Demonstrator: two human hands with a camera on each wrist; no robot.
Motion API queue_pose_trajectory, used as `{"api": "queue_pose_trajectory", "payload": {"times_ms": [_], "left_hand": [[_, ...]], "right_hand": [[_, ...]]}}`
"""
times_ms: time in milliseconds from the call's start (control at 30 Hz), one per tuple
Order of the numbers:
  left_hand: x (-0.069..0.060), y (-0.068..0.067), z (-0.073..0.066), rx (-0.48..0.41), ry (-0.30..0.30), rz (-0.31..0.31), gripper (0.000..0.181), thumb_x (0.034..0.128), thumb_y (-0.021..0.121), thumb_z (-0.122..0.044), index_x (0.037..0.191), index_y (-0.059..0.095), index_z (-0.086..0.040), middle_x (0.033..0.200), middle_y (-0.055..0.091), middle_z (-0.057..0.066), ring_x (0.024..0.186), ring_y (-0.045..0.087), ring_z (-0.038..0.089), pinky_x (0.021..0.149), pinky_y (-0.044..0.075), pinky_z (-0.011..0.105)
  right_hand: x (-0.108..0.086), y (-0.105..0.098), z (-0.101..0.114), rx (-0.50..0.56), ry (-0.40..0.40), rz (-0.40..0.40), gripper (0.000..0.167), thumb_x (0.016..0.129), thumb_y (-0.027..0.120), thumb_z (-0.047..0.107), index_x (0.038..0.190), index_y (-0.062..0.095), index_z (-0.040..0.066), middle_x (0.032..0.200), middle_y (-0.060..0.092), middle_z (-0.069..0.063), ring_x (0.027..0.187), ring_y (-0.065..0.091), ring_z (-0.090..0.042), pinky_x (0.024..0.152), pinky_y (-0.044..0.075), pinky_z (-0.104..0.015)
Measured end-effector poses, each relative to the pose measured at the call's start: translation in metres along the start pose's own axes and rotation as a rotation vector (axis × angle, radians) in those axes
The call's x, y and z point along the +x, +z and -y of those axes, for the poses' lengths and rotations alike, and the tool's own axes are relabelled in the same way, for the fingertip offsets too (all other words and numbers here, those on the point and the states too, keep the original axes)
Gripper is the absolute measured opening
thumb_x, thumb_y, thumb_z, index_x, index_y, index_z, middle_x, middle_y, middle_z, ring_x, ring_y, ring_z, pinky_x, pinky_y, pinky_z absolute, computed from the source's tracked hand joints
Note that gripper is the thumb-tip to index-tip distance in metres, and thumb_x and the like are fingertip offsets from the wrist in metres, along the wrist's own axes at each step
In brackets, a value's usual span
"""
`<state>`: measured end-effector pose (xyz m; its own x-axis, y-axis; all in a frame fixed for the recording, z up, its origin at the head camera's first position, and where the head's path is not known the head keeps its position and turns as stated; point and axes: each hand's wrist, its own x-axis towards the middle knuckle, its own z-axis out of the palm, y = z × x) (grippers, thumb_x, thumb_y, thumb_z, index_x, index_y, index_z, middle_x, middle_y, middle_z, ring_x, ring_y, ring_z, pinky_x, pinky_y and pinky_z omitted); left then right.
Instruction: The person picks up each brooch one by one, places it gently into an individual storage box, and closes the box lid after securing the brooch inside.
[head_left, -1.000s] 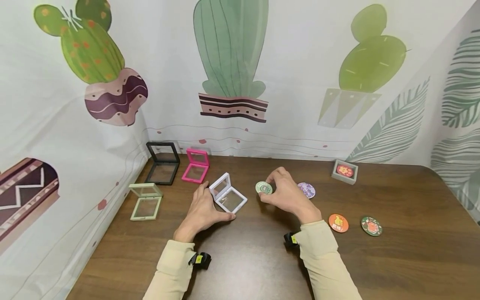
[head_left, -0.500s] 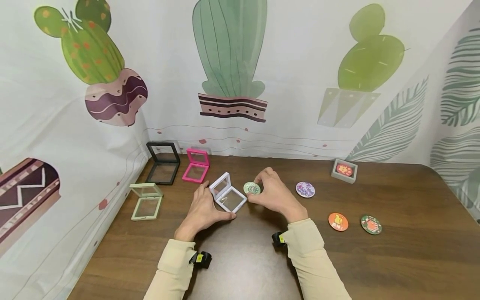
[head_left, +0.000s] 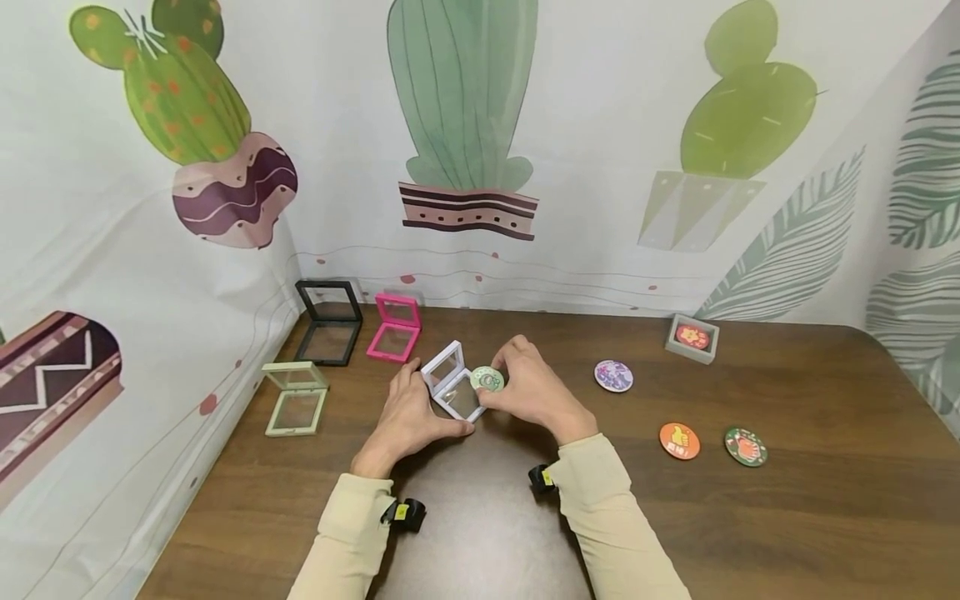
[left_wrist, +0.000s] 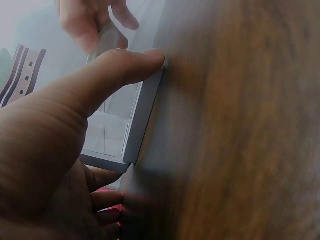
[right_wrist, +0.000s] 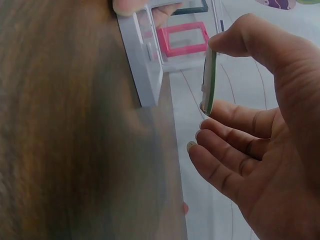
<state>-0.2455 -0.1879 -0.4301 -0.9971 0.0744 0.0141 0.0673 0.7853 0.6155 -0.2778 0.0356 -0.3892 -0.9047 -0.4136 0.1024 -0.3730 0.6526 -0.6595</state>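
My left hand (head_left: pixel 408 421) holds a small white hinged display frame (head_left: pixel 429 383) on the table, thumb at its near corner and fingers along the far-left side. The frame's lid is raised and its clear film shows. Between thumb and index finger, my right hand (head_left: pixel 536 392) pinches a round pale-green button badge (head_left: pixel 488 379) by its edge. The badge hangs just above the right part of the frame's base and hides some of it. Edge-on in the right wrist view, the badge (right_wrist: pixel 210 82) is apart from the frame (right_wrist: pixel 142 60); the other right fingers are loosely bent.
Opened black (head_left: pixel 330 321), pink (head_left: pixel 393 342) and light-green (head_left: pixel 296 400) frames stand at the left. Right of my hands lie purple (head_left: pixel 613 376), orange (head_left: pixel 679 441) and dark-green (head_left: pixel 746 447) badges. A grey frame (head_left: pixel 701 352) with a red badge sits near the patterned backdrop.
My right hand has carried the pale-green badge leftward, from beside the purple badge to over the white frame's base. The left hand and the frame have stayed in place.
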Motion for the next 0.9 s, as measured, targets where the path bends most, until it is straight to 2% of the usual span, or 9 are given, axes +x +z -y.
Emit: {"api": "queue_pose_trajectory", "payload": {"times_ms": [200,467,633,900], "left_hand": [[0.0,-0.001,-0.001,0.005,0.004,0.001,0.113,0.0651,0.099,-0.045,0.142,0.045,0.017,0.166,0.025,0.031,0.152,0.024,0.048,0.122,0.032,0.056],[-0.001,-0.002,-0.002,0.001,0.008,0.001,0.109,0.0651,0.099,-0.043,0.139,0.047,0.017,0.165,0.026,0.031,0.152,0.024,0.049,0.123,0.03,0.056],[-0.001,-0.002,-0.002,0.006,0.007,-0.004,0.102,0.0651,0.099,-0.042,0.134,0.051,0.015,0.164,0.027,0.032,0.152,0.025,0.05,0.122,0.031,0.057],[0.0,-0.001,-0.001,0.021,-0.009,0.002,0.111,0.0651,0.099,-0.043,0.142,0.046,0.017,0.165,0.026,0.031,0.152,0.025,0.049,0.123,0.029,0.056]], "right_hand": [[0.002,0.008,0.003,-0.012,-0.006,0.005,0.039,0.081,0.081,0.03,0.107,0.066,0.005,0.113,0.053,-0.005,0.102,0.054,-0.022,0.086,0.053,-0.034],[0.004,0.019,0.007,-0.015,-0.028,0.028,0.034,0.079,0.082,0.028,0.1,0.065,0.007,0.112,0.052,-0.003,0.1,0.052,-0.02,0.08,0.053,-0.034],[0.006,0.025,0.007,-0.011,-0.039,0.031,0.036,0.079,0.082,0.028,0.101,0.064,0.005,0.111,0.052,-0.003,0.099,0.051,-0.019,0.078,0.052,-0.033],[0.009,0.033,0.005,-0.032,-0.06,0.043,0.039,0.081,0.082,0.028,0.104,0.065,0.002,0.111,0.053,-0.006,0.1,0.052,-0.02,0.08,0.052,-0.033]]}}
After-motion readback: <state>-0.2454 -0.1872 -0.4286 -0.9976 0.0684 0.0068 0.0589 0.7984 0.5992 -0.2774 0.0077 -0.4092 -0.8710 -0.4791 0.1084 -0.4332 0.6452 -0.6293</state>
